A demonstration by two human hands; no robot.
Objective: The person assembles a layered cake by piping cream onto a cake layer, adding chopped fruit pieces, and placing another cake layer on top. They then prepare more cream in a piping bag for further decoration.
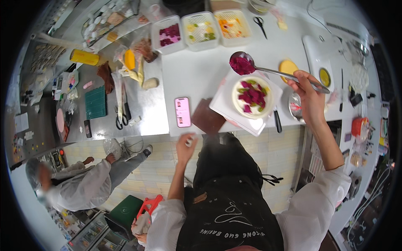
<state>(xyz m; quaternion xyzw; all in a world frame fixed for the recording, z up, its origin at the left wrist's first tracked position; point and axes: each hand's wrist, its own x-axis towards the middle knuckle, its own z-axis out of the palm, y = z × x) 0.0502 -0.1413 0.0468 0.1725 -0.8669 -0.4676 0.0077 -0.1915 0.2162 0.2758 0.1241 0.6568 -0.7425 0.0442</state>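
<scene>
My right hand [309,97] grips the handle of a metal slotted spoon [276,71]. Its bowl carries magenta fruit pieces [241,64], probably dragon fruit, above the far edge of a round cream-covered cake [236,105]. Magenta and green fruit pieces [252,95] lie on the cake's top. The cake stands on a white square board [216,102], which sits turned at an angle near the table's front edge. My left hand [186,147] is in front of the table edge with its fingers curled, nearest to a pink-screened phone [183,112]; whether it holds something small cannot be told.
Three plastic tubs of cut fruit [201,44] line the back, beside black scissors [260,27]. A brown square mat [209,116], a black-handled knife [277,122] and a metal bowl [295,106] flank the cake. Another person [84,185] is at the left.
</scene>
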